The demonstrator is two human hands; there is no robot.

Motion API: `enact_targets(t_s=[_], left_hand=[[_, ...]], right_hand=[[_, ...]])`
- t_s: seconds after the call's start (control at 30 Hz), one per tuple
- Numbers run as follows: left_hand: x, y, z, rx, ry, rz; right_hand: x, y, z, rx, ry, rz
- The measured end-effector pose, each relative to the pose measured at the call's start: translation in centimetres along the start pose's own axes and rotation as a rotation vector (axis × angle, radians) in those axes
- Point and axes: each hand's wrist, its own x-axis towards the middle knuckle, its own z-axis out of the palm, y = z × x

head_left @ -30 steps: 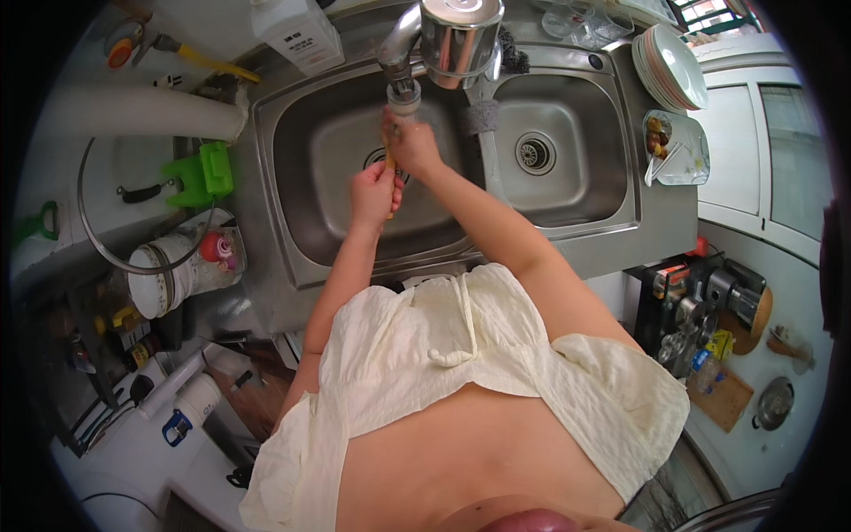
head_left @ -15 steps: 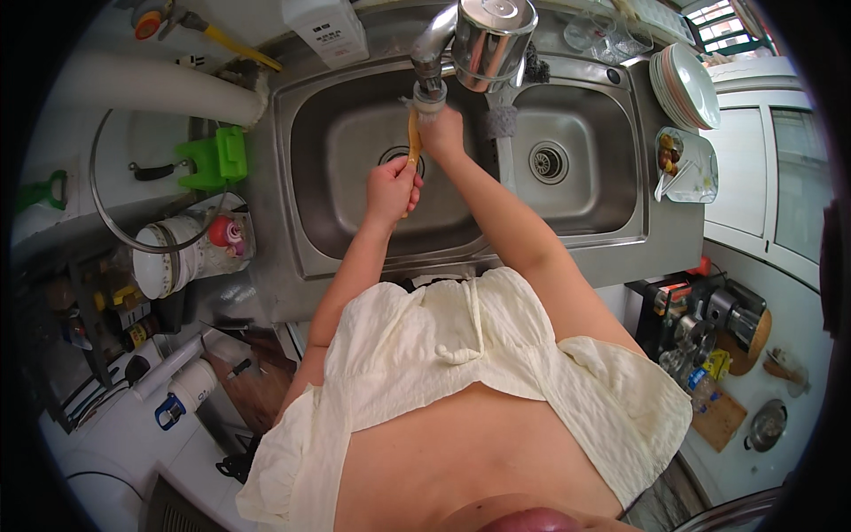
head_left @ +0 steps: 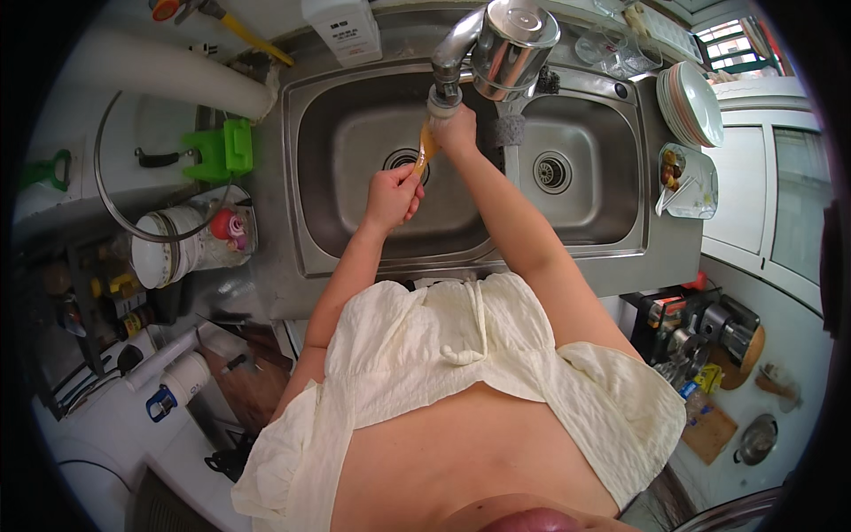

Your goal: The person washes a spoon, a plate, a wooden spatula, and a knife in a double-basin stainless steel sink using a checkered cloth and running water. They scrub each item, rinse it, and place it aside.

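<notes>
My left hand (head_left: 392, 197) is closed round the near end of a slim, slightly curved yellow-orange strip (head_left: 427, 149) over the left basin. Its kind does not show; it slants up and away from the fist. My right hand (head_left: 456, 133) reaches across to the strip's far end, just below the tap spout (head_left: 444, 96). The right fingers are curled and partly hidden by the spout, so what they grip cannot be made out. A little water seems to show at the spout's mouth.
The steel sink has a left basin (head_left: 346, 208) and a smaller right basin (head_left: 581, 213). A shiny cylinder (head_left: 514, 53) sits beside the tap. Stacked plates (head_left: 687, 102) and a clear tray (head_left: 696, 191) stand right; a white jug (head_left: 344, 31) stands behind, and stacked bowls (head_left: 164, 248) lie left.
The yellow strip has turned between my hands and shows a broader face near the spout. My left hand has shifted slightly along with it. The whole view has moved a little.
</notes>
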Motion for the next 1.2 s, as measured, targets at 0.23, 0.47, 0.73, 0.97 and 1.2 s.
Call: enact_targets(t_s=[0.23,0.47,0.73,0.97,1.2], left_hand=[[-1.0,0.5,0.1,-0.194,0.069,-0.060],[1.8,-3.6,-0.7,-0.102,0.130,0.107],[2.2,-1.6,1.4,-0.111,0.042,0.022],[1.5,-0.9,2.2,-0.018,0.066,0.048],[1.3,-1.1,1.8,-0.110,0.129,-0.045]], right_hand=[[3.0,2.3,1.2,1.010,-0.173,0.634],[0.6,1.8,-1.8,1.049,0.023,0.465],[-5.9,-1.6,-0.5,0.163,0.076,-0.395],[-1.3,-1.7,-1.0,0.061,0.165,-0.264],[-4.4,-0.4,1.7,-0.004,0.152,-0.488]])
